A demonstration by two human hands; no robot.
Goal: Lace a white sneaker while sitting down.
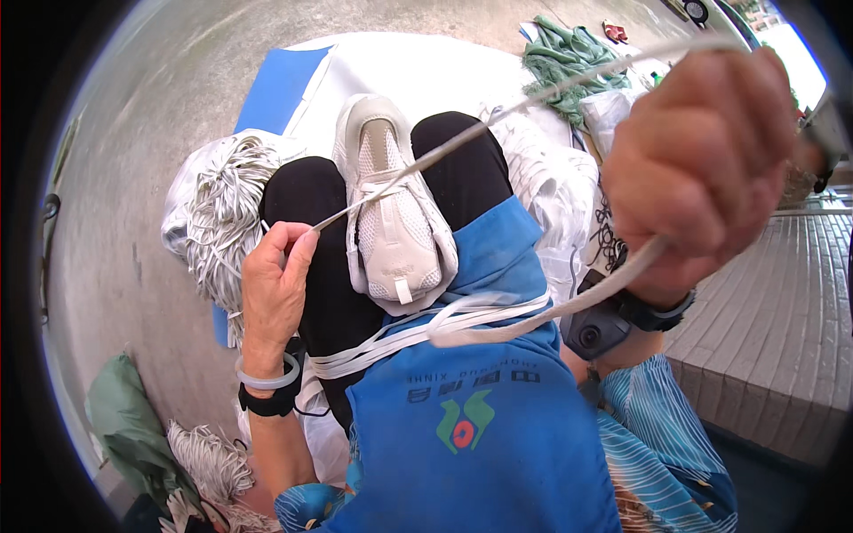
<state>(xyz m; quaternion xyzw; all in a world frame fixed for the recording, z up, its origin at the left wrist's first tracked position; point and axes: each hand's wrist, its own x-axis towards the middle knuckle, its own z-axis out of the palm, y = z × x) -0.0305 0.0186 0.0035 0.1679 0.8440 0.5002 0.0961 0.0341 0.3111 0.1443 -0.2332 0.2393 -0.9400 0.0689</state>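
A beige mesh sneaker [391, 222] rests sole-down between my knees, its toe pointing away from me. A pale shoelace [462, 138] runs taut across it between my two hands. My left hand [277, 275], left of the shoe, pinches the lace between thumb and fingertips. Raised high and close at the right, my right hand [702, 160] is a fist around the lace, slightly blurred by motion. The lace's tail hangs from that fist down to my lap. More white laces [373, 346] lie across my blue apron [489, 400], below the shoe's heel.
A big bundle of white laces [233, 213] spills from a bag at the left; another bundle [211, 462] lies lower left by a green sack [129, 417]. White sheeting [426, 67] and a blue panel [280, 84] lie ahead. Green cloth [573, 58] is at far right, a slatted surface [755, 311] beside me.
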